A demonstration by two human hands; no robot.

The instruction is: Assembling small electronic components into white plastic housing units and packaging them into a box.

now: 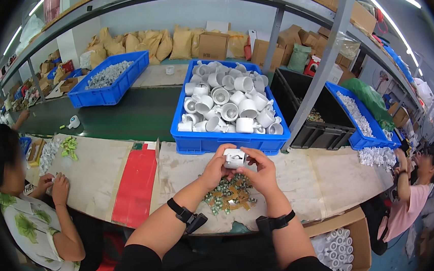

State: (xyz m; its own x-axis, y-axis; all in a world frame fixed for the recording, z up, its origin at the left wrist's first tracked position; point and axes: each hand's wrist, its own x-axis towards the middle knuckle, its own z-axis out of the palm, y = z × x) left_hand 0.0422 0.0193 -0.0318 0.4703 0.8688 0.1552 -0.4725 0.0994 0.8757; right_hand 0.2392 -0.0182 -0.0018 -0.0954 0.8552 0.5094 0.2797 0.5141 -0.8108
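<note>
Between my two hands is a white plastic housing (pixel 234 159), short and rounded, with an opening in the side turned up. My left hand (pixel 213 170) is closed around its left side. On the other side my right hand (pixel 261 171) grips it with the fingers bent against its edge. A loose heap of small green and tan circuit boards (pixel 228 195) lies on the cardboard-covered bench (pixel 295 175) just under my hands. Beyond them stands a blue crate (pixel 216 146) piled with similar white housings (pixel 233 97), some showing finned round ends.
A conveyor belt (pixel 142 110) runs behind the bench, with a second blue crate (pixel 98 95) on it. A black bin (pixel 324 136) stands right of the housings. A metal post (pixel 324 62) rises there. Below right, a carton (pixel 362 231) holds white parts. People work on both sides.
</note>
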